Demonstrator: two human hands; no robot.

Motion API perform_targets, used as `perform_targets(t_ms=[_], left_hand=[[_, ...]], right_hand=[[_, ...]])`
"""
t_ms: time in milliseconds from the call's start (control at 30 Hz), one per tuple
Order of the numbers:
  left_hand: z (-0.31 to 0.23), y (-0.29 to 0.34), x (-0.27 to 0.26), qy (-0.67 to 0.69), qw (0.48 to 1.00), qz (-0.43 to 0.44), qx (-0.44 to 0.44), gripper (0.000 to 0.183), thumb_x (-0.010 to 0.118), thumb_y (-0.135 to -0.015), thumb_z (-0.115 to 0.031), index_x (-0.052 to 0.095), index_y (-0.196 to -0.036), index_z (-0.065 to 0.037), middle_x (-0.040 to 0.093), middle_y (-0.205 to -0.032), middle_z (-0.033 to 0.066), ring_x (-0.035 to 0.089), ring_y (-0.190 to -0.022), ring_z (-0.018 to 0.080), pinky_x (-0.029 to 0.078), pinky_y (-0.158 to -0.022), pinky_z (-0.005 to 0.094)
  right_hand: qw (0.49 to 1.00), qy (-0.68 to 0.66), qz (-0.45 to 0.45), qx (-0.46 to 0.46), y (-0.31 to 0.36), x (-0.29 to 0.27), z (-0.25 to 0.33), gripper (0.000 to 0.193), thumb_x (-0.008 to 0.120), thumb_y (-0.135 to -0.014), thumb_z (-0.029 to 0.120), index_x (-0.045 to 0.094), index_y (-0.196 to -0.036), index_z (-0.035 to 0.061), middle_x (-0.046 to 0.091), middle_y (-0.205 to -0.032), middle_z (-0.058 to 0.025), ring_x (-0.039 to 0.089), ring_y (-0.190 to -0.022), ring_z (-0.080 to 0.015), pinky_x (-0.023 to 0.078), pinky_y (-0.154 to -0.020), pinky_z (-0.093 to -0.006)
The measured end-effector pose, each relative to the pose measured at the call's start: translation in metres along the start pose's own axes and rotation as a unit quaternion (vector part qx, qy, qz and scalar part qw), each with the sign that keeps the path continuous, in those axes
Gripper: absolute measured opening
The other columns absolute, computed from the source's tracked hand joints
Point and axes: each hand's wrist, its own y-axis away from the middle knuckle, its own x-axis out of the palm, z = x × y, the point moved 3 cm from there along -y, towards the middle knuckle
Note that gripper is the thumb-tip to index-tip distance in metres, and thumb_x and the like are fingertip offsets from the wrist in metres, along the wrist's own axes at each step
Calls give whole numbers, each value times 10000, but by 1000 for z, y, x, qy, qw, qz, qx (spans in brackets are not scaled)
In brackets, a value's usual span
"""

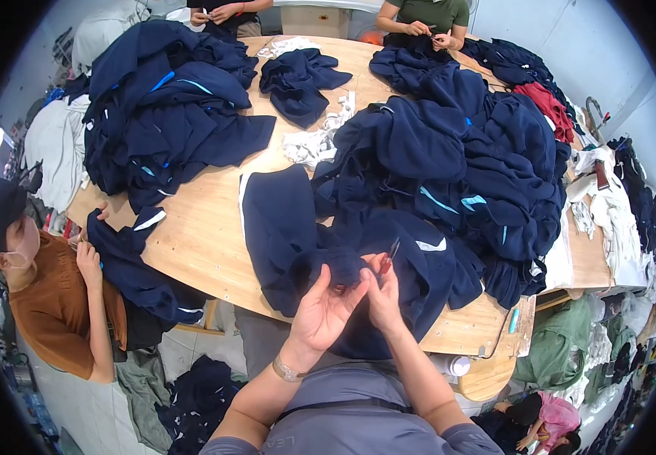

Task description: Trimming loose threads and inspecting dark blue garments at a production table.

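A navy garment (335, 262) with white trim is spread over the table edge in front of me and hangs toward my lap. My left hand (316, 315) is palm up, its thumb and fingers curled around a bunched end of the cloth. Beside it, close to the left fingertips, my right hand (383, 296) grips small thread snips (386, 262) with a red handle. Their dark blades point up and away from me. The fingers of the right hand partly hide the handle, and whether they also pinch the cloth is hard to see.
Piles of navy garments (449, 152) cover the wooden table (199, 235), with another heap (168, 106) at the far left. White cloth strips (309, 148) lie between them. A co-worker (62, 303) sits at left; two more people work across the table. A turquoise cutter (514, 321) lies near the right edge.
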Motion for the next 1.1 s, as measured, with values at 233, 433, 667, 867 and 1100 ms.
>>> perform_targets(t_ms=[233,433,667,867,1100], left_hand=[[7,-1,-11,-32,999,-38,-2,346,412,-958,-236,451,-1173,33,505,-1207,180,521,-1102,285,431,-987,408],[1,0,-2,-140,987,-27,76,303,421,-955,-239,538,-1087,9,596,-1084,122,571,-1025,202,436,-983,386],[-3,-3,-9,-286,943,-7,171,300,439,-953,-223,552,-1075,26,597,-1080,110,578,-983,168,449,-933,335],[-4,2,-11,-416,859,-90,284,170,556,-902,-113,544,-738,-72,502,-683,-47,407,-594,32,306,-513,209],[-19,-4,-10,-346,911,-67,216,138,530,-916,-150,576,-968,-31,592,-953,26,550,-884,103,434,-794,261]], right_hand=[[982,-150,33,112,21,-13,-23,235,473,-919,169,463,-1125,56,518,-1052,-27,465,-1011,-107,328,-919,-247],[997,-47,48,33,8,-36,-5,320,473,-889,287,462,-1059,16,500,-1080,-71,429,-1049,-140,265,-949,-259],[988,137,-16,-76,7,-10,40,242,599,-831,78,361,-792,60,464,-768,-33,391,-682,-72,351,-604,-205],[937,329,38,-114,13,16,45,194,559,-799,-40,377,-793,27,466,-702,-62,432,-563,-144,367,-517,-236],[894,307,306,-112,51,29,43,238,632,-704,-36,412,-757,39,536,-703,-80,526,-559,-221,423,-505,-282]])
